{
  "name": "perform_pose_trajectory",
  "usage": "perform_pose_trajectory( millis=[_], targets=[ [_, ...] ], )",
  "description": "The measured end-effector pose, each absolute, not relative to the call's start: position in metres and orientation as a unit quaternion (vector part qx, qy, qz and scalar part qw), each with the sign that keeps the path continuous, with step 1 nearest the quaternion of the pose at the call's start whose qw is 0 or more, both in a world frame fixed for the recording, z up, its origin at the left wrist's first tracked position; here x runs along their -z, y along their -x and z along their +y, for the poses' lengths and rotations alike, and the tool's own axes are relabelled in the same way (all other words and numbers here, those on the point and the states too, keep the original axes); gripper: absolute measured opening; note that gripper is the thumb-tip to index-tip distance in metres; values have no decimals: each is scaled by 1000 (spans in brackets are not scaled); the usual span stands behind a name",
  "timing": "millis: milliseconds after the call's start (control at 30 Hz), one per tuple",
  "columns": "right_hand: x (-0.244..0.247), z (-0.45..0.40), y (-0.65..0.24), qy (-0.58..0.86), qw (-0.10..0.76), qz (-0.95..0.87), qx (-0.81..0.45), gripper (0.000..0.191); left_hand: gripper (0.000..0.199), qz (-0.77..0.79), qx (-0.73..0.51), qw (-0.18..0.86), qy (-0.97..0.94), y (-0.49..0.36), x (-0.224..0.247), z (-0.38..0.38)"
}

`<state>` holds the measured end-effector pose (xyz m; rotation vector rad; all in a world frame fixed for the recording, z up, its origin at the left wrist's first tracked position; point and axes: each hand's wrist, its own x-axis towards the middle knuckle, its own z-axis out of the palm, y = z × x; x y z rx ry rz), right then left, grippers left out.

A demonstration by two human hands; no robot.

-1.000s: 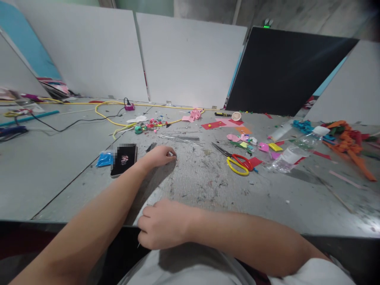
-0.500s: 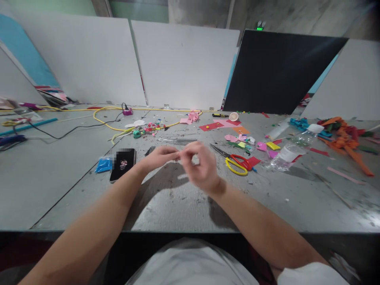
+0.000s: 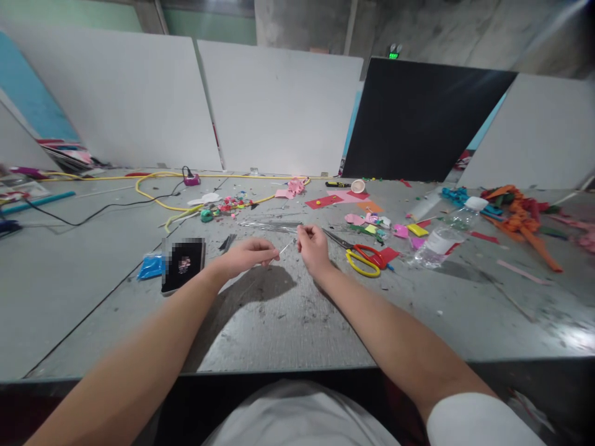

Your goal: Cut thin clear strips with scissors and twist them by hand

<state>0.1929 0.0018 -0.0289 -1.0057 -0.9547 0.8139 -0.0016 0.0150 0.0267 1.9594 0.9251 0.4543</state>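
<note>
My left hand [image 3: 251, 255] pinches a short, thin, pale wire [image 3: 286, 247] between thumb and fingertips. The wire slants up to the right, towards my right hand [image 3: 313, 249]. That hand is closed too, thumb against curled fingers; what it holds, if anything, is too small to make out. Just beyond both hands, a loose bundle of thin metal wires [image 3: 269, 225] lies on the table. Scissors [image 3: 365, 263] with red and yellow handles rest right of my right hand. A few short dark strips [image 3: 227, 243] lie behind my left wrist.
On the left are a phone [image 3: 185, 265] and a blue packet [image 3: 151, 267]. A plastic bottle [image 3: 449, 238] stands at right, before orange crumpled strips [image 3: 523, 214]. Coloured scraps and a yellow cable [image 3: 158, 199] are spread farther back. Upright boards [image 3: 279, 111] line the rear edge.
My hands were together at the fingertips, the right one blurred. They have moved apart, the left lower, and the thin wire now shows between them. The view has shifted slightly.
</note>
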Motion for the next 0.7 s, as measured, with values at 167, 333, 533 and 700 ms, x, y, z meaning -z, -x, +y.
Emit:
perform_pose_trajectory(
  millis=[167, 333, 533, 700],
  targets=[
    [29, -4, -191, 449, 680, -435, -383, 44, 38, 373, -193, 487, -766, -4, -24, 11],
    [32, -13, -186, 431, 595, -520, -436, 39, 42, 358, -210, 541, -732, -6, -18, 10],
    [37, -18, -180, 399, 536, -560, -489, 38, 46, 334, -205, 594, -703, -4, -9, 14],
    [36, -18, -185, 414, 521, -568, -484, 34, 45, 321, -213, 601, -700, -3, -2, 20]
  ],
)
